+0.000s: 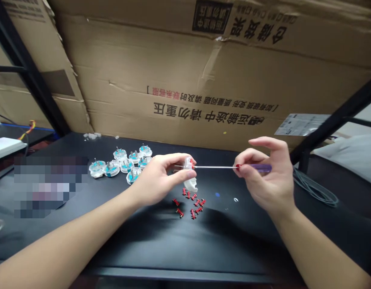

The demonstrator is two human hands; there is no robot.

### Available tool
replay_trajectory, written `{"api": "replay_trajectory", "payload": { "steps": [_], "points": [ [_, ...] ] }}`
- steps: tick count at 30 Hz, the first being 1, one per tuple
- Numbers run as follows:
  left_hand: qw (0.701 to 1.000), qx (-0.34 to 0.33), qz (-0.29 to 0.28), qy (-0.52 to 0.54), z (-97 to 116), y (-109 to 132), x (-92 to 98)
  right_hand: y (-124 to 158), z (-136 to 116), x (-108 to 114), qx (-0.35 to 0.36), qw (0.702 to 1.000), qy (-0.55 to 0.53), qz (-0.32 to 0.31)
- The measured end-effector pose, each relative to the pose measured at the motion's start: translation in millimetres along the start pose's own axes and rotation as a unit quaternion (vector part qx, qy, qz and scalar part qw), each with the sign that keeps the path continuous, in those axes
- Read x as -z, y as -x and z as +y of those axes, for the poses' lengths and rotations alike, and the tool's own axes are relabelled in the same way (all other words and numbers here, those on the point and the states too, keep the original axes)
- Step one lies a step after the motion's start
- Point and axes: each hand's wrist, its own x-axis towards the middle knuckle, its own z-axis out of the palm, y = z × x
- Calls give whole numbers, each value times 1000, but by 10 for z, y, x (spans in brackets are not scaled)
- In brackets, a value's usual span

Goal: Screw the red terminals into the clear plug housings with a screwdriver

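Nearest us, our left hand (160,180) clamps a small white plastic plug housing (190,184) while our right hand (263,176) pinches a slim purple-handled steel screwdriver (260,167), its tip at the housing, above small red pronged parts (193,204) on the black bench (161,241).

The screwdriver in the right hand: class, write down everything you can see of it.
A slim screwdriver with a purple handle that looks like plastic and a long, thin, silvery metal shaft. A small red mark shows where the handle meets the shaft, though it could be on a fingertip. The tool lies nearly level, pinched in the right hand. Its shaft points left, the tip at a white plastic housing held in the left hand. It is raised above the black table.
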Motion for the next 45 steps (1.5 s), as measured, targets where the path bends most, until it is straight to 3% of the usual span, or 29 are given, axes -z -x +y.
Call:
{"api": "replay_trajectory", "payload": {
  "steps": [3,9,11,15,19,23,29,37,42,45],
  "points": [
    [1000,-13,7,-4,-1,-4,-3,1,18,31,-45,999,-12,-17],
    [996,-51,24,-71,35,0,35,-8,48,67,-11,998,-25,-59],
    [992,-70,23,-107,59,1,54,-4,40,62,-23,998,-18,-57],
    [984,-100,20,-146,112,12,80,12,22,47,25,998,-33,-52],
    [982,-114,26,-146,146,39,83,25,17,41,28,997,-29,-61],
    [984,-118,42,-127,158,53,81,36,11,44,79,995,-5,-60],
    [986,-119,45,-111,155,39,83,47,-10,13,73,995,19,-68],
    [986,-111,42,-114,148,49,94,28,-18,6,100,977,129,-137],
    [985,-114,38,-121,145,49,94,14,-48,-8,151,972,157,-85],
    [985,-117,34,-125,139,43,94,22,-62,-16,142,973,149,-106]
  ]
}}
